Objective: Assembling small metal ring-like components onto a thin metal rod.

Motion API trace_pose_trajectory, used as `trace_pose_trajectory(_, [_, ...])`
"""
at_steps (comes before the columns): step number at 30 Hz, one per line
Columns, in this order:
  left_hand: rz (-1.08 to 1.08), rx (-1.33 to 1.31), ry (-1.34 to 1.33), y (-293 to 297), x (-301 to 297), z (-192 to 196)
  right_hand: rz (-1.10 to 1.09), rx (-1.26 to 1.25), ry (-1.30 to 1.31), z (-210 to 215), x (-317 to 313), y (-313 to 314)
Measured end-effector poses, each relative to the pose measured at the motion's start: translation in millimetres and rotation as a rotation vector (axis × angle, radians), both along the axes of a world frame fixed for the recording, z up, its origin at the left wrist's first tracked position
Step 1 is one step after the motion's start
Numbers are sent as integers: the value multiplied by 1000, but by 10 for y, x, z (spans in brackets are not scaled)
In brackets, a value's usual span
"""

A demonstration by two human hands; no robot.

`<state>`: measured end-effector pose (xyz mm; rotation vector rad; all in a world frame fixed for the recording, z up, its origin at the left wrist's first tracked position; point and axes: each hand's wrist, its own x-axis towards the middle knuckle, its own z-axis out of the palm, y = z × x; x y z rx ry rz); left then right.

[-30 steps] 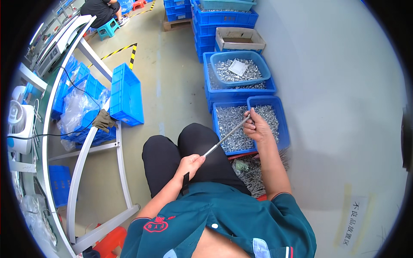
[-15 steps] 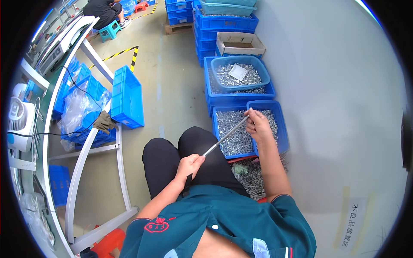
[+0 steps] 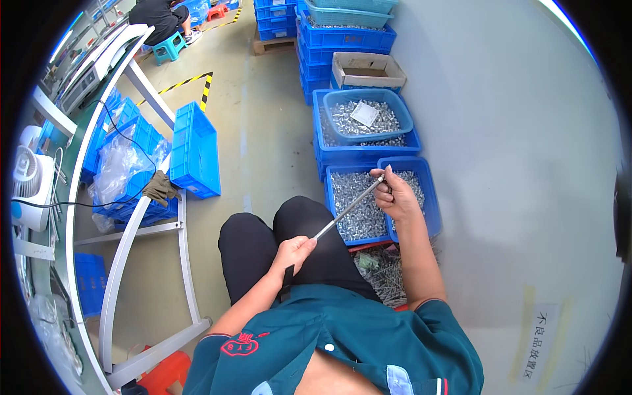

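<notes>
A thin grey metal rod [image 3: 345, 212] slants over my right thigh, its far end up and to the right. My left hand [image 3: 291, 255] is closed round the near end, above my lap. At the far end, the fingers of my right hand [image 3: 397, 197] are curled and closed about the tip; whether a small part sits there is too small to tell. Under the right hand are a blue bin [image 3: 327, 201] and a second blue bin [image 3: 431, 204], both full of small silvery metal parts. Beside my right thigh lies a pile of long thin metal rods [image 3: 388, 280].
Farther off stand a light-blue basket [image 3: 403, 112] of metal parts, a whitish box [image 3: 368, 61] and stacked blue crates [image 3: 345, 39]. A grey wall [image 3: 500, 164] runs along the right. At left is a workbench frame [image 3: 125, 276] with an upended blue crate [image 3: 194, 151]. A person [image 3: 155, 20] sits far left.
The fingertips of my right hand have shifted and parted slightly at the rod's far end. My left hand keeps its grip, almost unmoved. The whole view has shifted slightly.
</notes>
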<state>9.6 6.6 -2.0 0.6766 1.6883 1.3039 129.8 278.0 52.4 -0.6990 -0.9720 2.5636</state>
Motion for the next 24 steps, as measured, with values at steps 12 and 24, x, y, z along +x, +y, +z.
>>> trace_pose_trajectory(12, [-7,-102,252,-87,-73,159,97,317,-220,165,28,54])
trace_pose_trajectory(24, [-4,-57,43,4,22,-83,-17,210,-171,77,-2,-13])
